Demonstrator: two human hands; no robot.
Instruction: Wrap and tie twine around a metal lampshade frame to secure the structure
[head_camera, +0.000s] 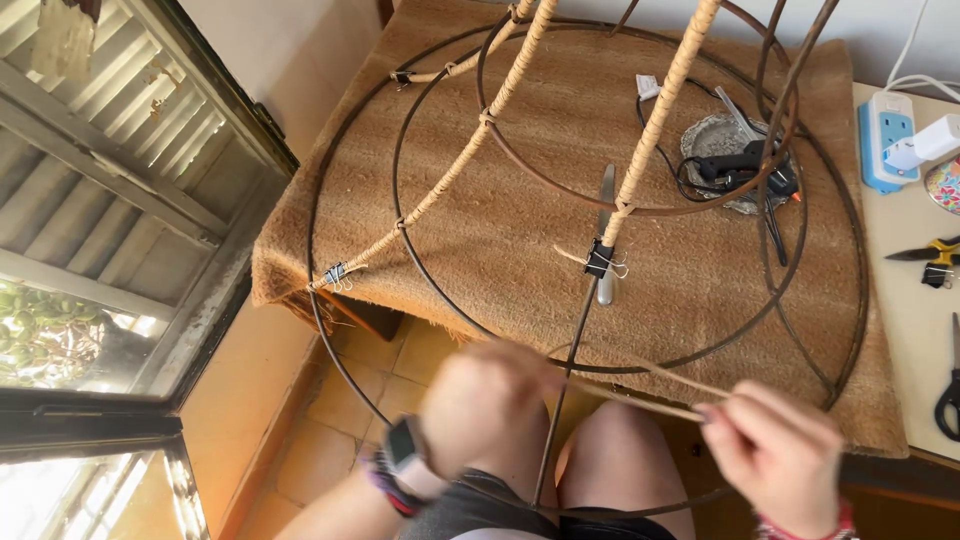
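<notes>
Both hands working low on the wire frame (585, 200): left hand (487, 405) closing around a bare spoke (565, 385), right hand (775, 450) fingers pinching a cane strand (640, 398) running crosswise toward that spoke.

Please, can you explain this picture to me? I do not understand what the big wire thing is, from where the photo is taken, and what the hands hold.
The one picture comes from a camera on a person's head, looking down at their own hands and knees. The big thing is a round metal frame of rings and ribs, resting on a table under a brown mat. Two ribs are wrapped in tan cord, each wrap ending at a small binder clip. The left hand, blurred, grips a bare rib. The right hand pinches a thin tan strand. On the mat lie a knife and a glue gun. At the right are scissors and a power strip.
</notes>
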